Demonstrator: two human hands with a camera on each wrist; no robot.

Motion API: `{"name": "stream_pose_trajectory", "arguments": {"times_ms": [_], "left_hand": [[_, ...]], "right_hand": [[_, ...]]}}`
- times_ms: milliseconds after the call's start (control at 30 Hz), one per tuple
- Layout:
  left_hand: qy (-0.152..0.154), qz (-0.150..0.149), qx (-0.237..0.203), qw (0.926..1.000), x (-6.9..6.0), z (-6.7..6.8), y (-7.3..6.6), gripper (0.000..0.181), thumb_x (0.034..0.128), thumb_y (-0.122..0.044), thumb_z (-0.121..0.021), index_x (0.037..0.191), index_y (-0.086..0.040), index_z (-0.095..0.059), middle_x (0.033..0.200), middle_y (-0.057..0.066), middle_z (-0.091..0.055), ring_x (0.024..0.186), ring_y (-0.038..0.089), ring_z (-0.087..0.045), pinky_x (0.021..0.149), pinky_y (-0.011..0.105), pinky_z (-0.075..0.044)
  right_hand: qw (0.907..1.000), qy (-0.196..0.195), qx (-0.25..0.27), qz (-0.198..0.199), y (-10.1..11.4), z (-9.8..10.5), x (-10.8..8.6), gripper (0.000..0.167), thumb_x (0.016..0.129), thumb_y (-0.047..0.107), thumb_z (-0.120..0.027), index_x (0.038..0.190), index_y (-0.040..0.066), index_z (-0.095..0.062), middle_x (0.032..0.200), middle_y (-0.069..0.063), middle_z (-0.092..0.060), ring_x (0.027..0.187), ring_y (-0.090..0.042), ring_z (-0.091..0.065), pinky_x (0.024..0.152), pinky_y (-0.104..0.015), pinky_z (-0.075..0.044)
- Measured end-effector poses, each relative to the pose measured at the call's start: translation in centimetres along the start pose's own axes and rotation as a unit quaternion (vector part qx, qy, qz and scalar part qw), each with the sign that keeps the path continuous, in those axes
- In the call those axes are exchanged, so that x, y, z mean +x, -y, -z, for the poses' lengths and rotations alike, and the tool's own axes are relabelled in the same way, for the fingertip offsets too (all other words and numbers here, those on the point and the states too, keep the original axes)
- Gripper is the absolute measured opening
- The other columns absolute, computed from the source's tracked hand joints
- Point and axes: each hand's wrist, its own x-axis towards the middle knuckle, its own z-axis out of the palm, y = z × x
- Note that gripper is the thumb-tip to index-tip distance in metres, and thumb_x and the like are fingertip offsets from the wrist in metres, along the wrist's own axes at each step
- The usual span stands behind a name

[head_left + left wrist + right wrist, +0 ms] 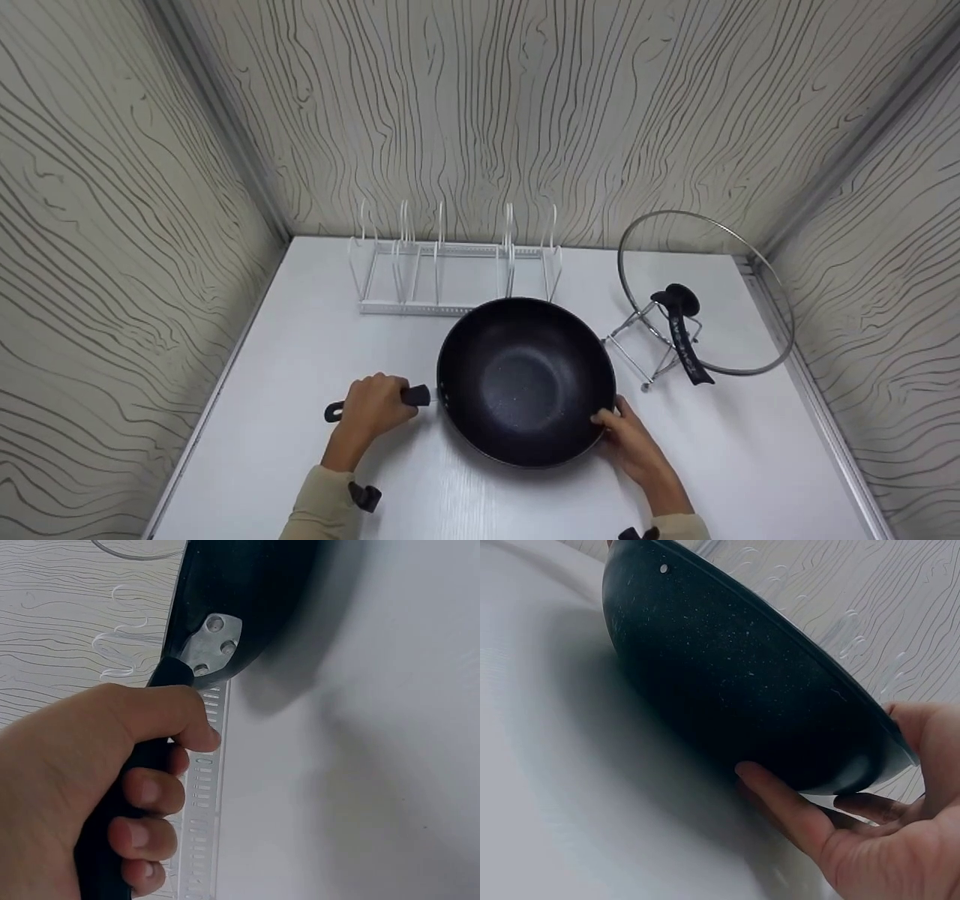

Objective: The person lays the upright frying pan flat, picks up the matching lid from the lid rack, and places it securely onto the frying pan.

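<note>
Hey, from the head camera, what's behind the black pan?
Behind the black pan, before the patterned wall, stands a white wire rack. The left part of its front rail shows; the pan covers the right part, so what is there cannot be seen.

The left sleeve (319,506) is creased khaki, a small black fitting (365,496) at its cuff; the right sleeve (679,528) matches, with another black piece (636,535) beside it. Left hand (373,406) and right hand (630,445) are bare.

Encloses a white tabletop (300,337) on three sides with pale, dark-grained walls (480,112), meeting at grey corner strips (217,120).
</note>
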Motion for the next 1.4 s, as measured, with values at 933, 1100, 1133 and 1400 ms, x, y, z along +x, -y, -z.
{"name": "stream_pose_trajectory", "arguments": {"times_ms": [933,1100,1133,1400], "left_hand": [[0.072,-0.002,-0.053,0.9960,0.7,1.6,-2.3,0.040,0.0842,-0.051,-0.080,0.097,-0.014,-0.071,0.076,-0.005,-0.063,0.067,0.014,-0.055,0.060,0.035,-0.044],[0.032,-0.024,-0.052,0.9978,1.6,1.2,-3.8,0.037,0.0900,-0.047,-0.077,0.096,-0.010,-0.074,0.080,-0.004,-0.068,0.067,0.012,-0.057,0.060,0.035,-0.048],[0.022,-0.028,-0.048,0.9982,1.8,1.1,-4.1,0.036,0.0910,-0.045,-0.077,0.093,-0.009,-0.074,0.079,-0.003,-0.067,0.066,0.012,-0.056,0.059,0.034,-0.048],[-0.113,-0.042,0.026,0.9924,3.3,0.5,-6.0,0.032,0.0920,-0.034,-0.078,0.079,-0.005,-0.070,0.073,0.006,-0.066,0.062,0.021,-0.062,0.052,0.037,-0.052]], "right_hand": [[0.9952,-0.045,-0.085,0.015,1.0,0.3,-0.9,0.059,0.110,0.027,-0.056,0.156,-0.003,-0.035,0.146,-0.033,-0.057,0.122,-0.029,-0.069,0.095,-0.035,-0.058],[0.9916,-0.068,-0.106,0.031,1.8,0.8,-1.1,0.052,0.109,0.025,-0.060,0.149,-0.004,-0.044,0.132,-0.018,-0.066,0.106,-0.019,-0.069,0.088,-0.032,-0.058],[0.9908,-0.075,-0.108,0.034,1.9,0.9,-1.2,0.050,0.109,0.024,-0.060,0.147,-0.005,-0.046,0.131,-0.016,-0.067,0.105,-0.018,-0.069,0.088,-0.031,-0.058],[0.9825,-0.142,-0.085,0.084,3.3,1.4,-0.7,0.025,0.106,0.011,-0.063,0.122,-0.005,-0.054,0.103,-0.002,-0.068,0.086,-0.013,-0.071,0.078,-0.030,-0.063]]}}
